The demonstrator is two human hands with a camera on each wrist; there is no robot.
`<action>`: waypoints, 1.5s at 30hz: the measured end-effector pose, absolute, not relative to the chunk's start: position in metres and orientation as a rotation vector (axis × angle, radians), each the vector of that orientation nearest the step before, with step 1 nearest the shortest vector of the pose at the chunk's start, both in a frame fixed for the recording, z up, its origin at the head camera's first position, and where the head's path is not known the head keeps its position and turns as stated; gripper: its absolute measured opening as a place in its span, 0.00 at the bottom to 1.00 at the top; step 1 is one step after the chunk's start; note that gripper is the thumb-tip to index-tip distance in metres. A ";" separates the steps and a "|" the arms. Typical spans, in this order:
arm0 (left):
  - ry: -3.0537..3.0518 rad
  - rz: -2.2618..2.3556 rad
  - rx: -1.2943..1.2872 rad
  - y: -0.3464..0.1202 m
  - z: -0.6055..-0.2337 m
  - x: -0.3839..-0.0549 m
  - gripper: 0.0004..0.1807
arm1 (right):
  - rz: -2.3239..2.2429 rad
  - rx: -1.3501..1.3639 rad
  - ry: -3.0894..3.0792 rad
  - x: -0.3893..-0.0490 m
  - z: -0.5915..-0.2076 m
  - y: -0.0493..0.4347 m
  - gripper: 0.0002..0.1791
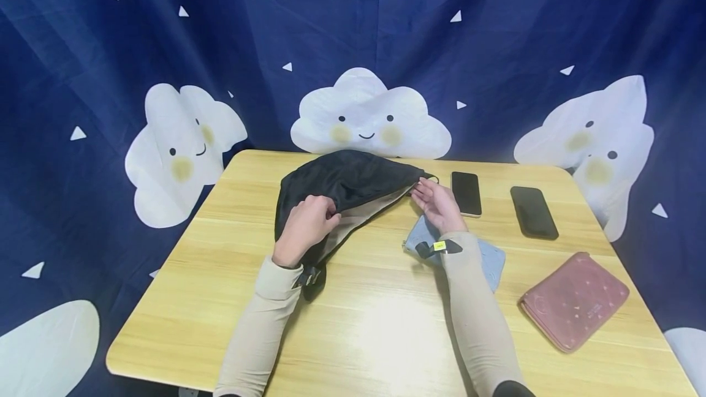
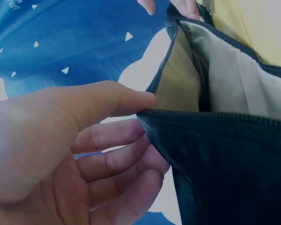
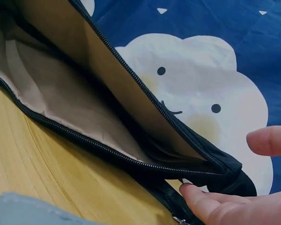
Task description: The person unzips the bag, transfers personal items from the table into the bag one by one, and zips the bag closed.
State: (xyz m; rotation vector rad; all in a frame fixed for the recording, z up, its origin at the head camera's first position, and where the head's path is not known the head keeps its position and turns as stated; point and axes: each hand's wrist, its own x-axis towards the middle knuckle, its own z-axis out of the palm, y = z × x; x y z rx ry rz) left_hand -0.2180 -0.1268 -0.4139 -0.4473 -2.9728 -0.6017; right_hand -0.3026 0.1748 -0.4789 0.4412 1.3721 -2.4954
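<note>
A black zippered bag (image 1: 347,176) sits at the back of the table, its mouth gaping toward me. Pale beige lining (image 3: 56,89) shows inside it, between two rows of black zipper teeth. At the left, my left hand (image 1: 309,222) pinches the zippered edge between thumb and fingers, plainest in the left wrist view. My right hand (image 1: 438,207) is at the bag's right corner. In the right wrist view, its thumb (image 3: 269,140) stands apart from the fingers, with a fingertip (image 3: 189,190) right at the underside of that corner. A black strap (image 3: 161,197) hangs below there.
A light blue wallet (image 1: 493,265) lies partly under my right forearm. Two dark phones, one near (image 1: 466,193) and one farther right (image 1: 534,212), lie beside the bag. A pink zippered pouch (image 1: 576,302) rests near the table's right edge. Behind hangs a blue cloud-print curtain (image 1: 331,17).
</note>
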 end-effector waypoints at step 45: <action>-2.944 -0.698 -0.438 -0.131 -0.417 -0.221 0.16 | -2.124 0.144 2.124 -0.208 -0.415 0.265 0.29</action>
